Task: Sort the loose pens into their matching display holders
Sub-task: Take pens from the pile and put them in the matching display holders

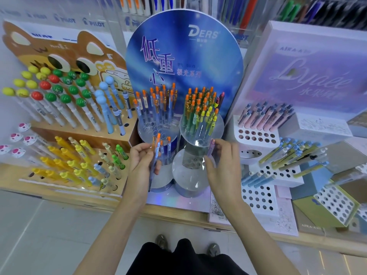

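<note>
Dark shorts [188,259] below; L hand [142,155] grips orange-capped pens [156,149], R hand [222,161] pinches one purple pen [211,147] — mid-sort. Next, likely: seat it in a free hole of its matching holder.

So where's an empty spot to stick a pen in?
The lowest clear round holder has empty holes; so do the white holder's front rows. The two back round holders are crowded with orange-capped pens.
</note>
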### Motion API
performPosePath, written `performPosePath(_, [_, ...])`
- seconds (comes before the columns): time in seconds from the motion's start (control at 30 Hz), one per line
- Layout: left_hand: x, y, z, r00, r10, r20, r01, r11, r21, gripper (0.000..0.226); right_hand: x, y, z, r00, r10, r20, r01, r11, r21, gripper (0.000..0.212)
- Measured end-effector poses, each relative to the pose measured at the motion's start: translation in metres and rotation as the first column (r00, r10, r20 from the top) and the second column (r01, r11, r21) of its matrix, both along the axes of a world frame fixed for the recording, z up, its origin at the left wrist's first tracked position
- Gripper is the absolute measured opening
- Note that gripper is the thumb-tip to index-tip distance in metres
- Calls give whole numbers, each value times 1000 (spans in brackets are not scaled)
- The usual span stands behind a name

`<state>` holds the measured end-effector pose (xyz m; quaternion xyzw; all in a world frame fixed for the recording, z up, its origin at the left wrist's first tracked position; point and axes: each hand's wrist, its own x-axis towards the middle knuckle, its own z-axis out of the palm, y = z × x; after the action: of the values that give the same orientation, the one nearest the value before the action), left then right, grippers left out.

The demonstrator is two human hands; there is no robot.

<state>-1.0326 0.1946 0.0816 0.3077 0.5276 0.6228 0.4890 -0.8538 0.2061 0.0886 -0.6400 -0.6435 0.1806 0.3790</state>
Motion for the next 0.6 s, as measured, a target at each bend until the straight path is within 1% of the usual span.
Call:
performPosePath(0.03, [-2,0,-2,1000,-12,8,12,1000,2,22,-6,-5,7,995,17,-93,-14,1000,28,41])
performPosePath(0.1, [-7,-1,-6,998,-60,3,59,998,19,23,-20,-10,21,952,45,-303,-43,999,15,47])
performPosePath(0.13, [-9,-3,-7,996,-90,-15,91,995,33,23,-28,-10,27,931,48,-362,-49,999,6,48])
performPosePath(0.17, [-11,-4,-9,992,-123,-38,124,991,44,22,-35,-8,32,920,63,-388,-73,997,-12,45])
performPosePath(0.2, [-13,-6,-9,986,-159,-58,162,985,51,18,-42,-6,35,907,101,-409,-129,991,-41,36])
performPosePath(0.27, [-16,-9,-10,969,-239,-68,243,969,52,7,-55,-8,36,841,194,-505,-295,947,-127,16])
performPosePath(0.3, [-17,-11,-11,960,-270,-76,273,961,46,5,-60,-10,33,810,219,-543,-349,925,-148,11])
performPosePath(0.33, [-19,-13,-12,952,-289,-103,294,955,33,6,-64,-13,29,801,223,-555,-361,920,-151,11])
performPosePath(0.4, [-24,-19,-14,930,-311,-194,314,949,-14,11,-67,-16,21,819,208,-535,-332,932,-147,15])
performPosePath(0.47, [-27,-28,-17,888,-327,-324,320,944,-74,21,-69,-18,15,831,196,-521,-316,937,-151,20])
performPosePath(0.5, [-29,-31,-19,849,-321,-419,311,946,-94,28,-71,-18,12,840,197,-506,-309,940,-147,21])
performPosePath(0.53, [-31,-34,-21,804,-297,-515,293,952,-92,33,-72,-18,11,854,206,-477,-301,944,-133,20])
performPosePath(0.57, [-33,-35,-24,777,-257,-574,264,962,-73,35,-74,-18,10,873,227,-431,-297,950,-101,15])
performPosePath(0.6, [-35,-36,-26,785,-209,-583,219,974,-54,37,-76,-16,9,893,251,-374,-293,954,-59,9])
